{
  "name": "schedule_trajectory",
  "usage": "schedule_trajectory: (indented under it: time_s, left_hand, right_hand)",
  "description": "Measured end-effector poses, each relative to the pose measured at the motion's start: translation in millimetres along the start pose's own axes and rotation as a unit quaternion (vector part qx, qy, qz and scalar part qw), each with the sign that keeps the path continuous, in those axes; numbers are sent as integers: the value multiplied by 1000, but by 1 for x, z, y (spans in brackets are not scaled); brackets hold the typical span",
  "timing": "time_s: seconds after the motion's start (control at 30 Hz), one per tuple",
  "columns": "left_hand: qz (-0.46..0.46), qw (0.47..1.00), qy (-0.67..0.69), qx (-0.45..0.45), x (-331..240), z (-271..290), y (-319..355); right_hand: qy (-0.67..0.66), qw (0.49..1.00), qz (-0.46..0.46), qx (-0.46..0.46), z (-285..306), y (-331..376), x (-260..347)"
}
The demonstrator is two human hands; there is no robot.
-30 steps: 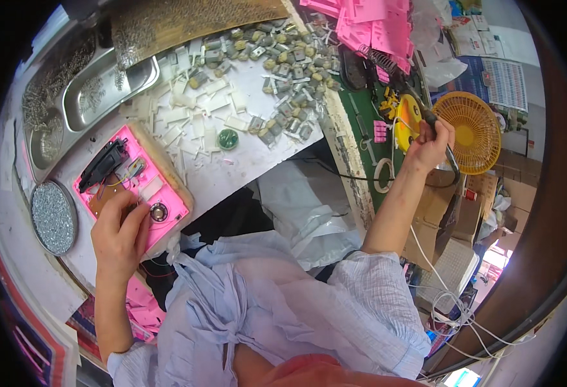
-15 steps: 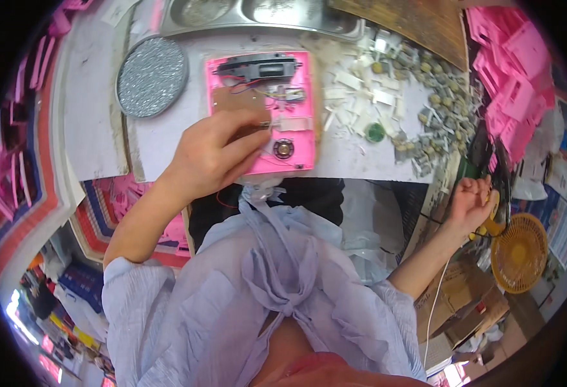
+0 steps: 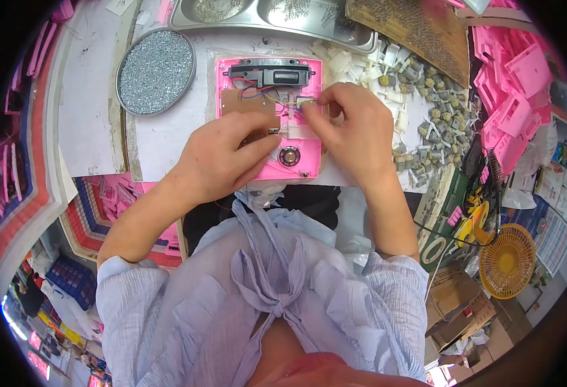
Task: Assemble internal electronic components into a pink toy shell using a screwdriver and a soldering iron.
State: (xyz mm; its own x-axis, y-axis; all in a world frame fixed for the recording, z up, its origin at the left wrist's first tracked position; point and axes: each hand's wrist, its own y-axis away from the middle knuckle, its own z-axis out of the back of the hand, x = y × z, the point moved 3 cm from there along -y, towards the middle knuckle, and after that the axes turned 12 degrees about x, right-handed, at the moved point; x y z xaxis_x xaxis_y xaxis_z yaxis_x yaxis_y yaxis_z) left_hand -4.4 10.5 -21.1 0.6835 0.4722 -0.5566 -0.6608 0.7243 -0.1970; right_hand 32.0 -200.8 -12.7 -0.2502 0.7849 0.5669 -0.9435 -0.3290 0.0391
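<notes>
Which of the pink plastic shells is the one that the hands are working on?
The pink shell lying flat mid-table, wires showing, under both hands; the others lie piled at the right.

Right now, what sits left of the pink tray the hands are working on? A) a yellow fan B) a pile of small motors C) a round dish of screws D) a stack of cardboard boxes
C: a round dish of screws lies on the table just left of the pink tray, where the left hand and right hand rest.
</notes>
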Motion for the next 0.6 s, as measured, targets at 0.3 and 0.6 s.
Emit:
schedule_trajectory:
  time_s: [0.3, 0.6]
  left_hand:
    - [6, 997, -68, -39, 6, 4, -32]
    - [-3, 991, -132, -30, 7, 4, -38]
  right_hand:
    - [137, 988, -22, 61, 6, -10, 17]
    - [100, 989, -20, 105, 3, -15, 10]
